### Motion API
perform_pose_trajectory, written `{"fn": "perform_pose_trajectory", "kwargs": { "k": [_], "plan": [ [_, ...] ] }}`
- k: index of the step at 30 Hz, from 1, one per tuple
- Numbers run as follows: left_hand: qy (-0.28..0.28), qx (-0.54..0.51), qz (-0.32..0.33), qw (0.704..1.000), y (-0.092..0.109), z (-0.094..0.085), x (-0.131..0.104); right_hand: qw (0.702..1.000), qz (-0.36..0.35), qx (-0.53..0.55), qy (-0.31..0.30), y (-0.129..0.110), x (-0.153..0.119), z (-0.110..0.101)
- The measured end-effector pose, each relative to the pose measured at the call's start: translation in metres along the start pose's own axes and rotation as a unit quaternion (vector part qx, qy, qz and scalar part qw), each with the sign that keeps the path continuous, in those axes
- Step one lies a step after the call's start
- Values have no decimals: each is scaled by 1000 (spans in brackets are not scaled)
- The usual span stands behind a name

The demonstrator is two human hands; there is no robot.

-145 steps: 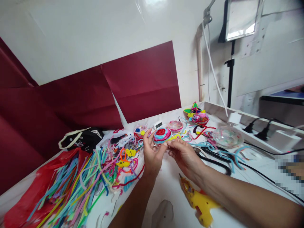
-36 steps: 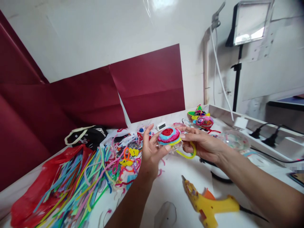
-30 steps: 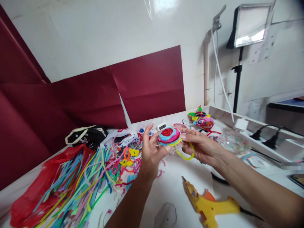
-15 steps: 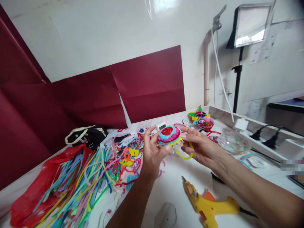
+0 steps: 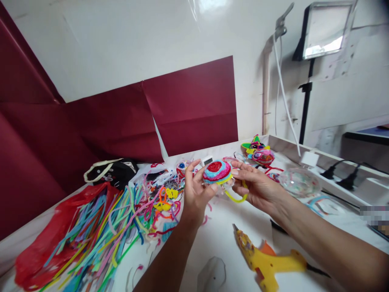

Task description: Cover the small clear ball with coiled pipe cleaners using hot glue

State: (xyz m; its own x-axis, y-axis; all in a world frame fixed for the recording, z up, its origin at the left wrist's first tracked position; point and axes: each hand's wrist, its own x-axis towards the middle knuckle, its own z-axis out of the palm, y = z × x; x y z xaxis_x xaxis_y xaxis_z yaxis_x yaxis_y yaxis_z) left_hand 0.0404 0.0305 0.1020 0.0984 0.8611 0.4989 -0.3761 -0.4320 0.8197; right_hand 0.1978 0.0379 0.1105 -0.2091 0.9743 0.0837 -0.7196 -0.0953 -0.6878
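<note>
Between my two hands, above the table, is a round dome (image 5: 217, 172) covered in coiled pipe cleaner in red, light blue, pink and yellow. My left hand (image 5: 197, 194) grips its left side, thumb at the lower edge and fingers behind. My right hand (image 5: 253, 183) holds the right side with thumb and fingers closed on the rim. A yellow pipe cleaner (image 5: 237, 199) loops down from the dome beside my right fingers. Clear material shows under the dome. Below my hands a yellow glue gun (image 5: 267, 261) lies on the table, its nozzle toward the dome.
Many loose pipe cleaners (image 5: 106, 235) spill from a red plastic bag (image 5: 33, 259) at left. A black pouch (image 5: 114, 174) lies behind them. Finished colourful pieces (image 5: 258, 152) sit at the back right, near a clear round container (image 5: 299, 182) and a power strip (image 5: 340, 188). A small digital timer (image 5: 207, 160) stands behind my hands.
The camera view has shifted slightly. Both hands keep their hold on the dome, with hardly any movement.
</note>
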Motion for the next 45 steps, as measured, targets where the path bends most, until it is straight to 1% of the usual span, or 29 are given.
{"fn": "perform_pose_trajectory", "kwargs": {
  "k": [3,8,11,14,18,22,24,28,31,33,35,37,39,41,45],
  "plan": [
    [7,3,4,1000,0,0,1,1000,5,-2,-7,-1,-1,1],
    [-4,10,13,1000,-2,-2,2,1000,3,-3,-9,0,-2,2],
    [1,12,14,1000,-5,-3,2,1000,2,6,9,0,-2,3],
    [-8,11,19,1000,-9,-5,2,1000,-2,15,21,1,-1,3],
    [-12,12,26,1000,-12,-8,1,1000,-10,24,16,2,1,1],
    [-12,6,24,1000,-12,-9,0,999,-15,33,15,2,2,0],
    [-4,2,20,1000,-11,-8,0,999,-16,34,15,2,3,0],
    [44,23,-4,999,-11,-8,0,999,-24,40,20,2,5,-2],
    [72,43,-9,996,-15,-8,0,998,-34,45,29,4,8,-4],
    [74,43,-15,996,-21,-8,-1,998,-38,47,33,5,9,-5],
    [61,32,-19,997,-27,-6,-3,997,-43,48,38,8,10,-5],
    [44,20,-11,999,-34,-3,-5,997,-47,49,45,11,11,-5],
    [40,24,-2,999,-40,0,-7,996,-48,49,52,15,11,-5],
    [48,33,1,998,-43,3,-9,996,-47,48,56,20,11,-4],
    [83,61,-2,995,-44,7,-11,996,-44,46,57,29,8,-2]
  ]
}}
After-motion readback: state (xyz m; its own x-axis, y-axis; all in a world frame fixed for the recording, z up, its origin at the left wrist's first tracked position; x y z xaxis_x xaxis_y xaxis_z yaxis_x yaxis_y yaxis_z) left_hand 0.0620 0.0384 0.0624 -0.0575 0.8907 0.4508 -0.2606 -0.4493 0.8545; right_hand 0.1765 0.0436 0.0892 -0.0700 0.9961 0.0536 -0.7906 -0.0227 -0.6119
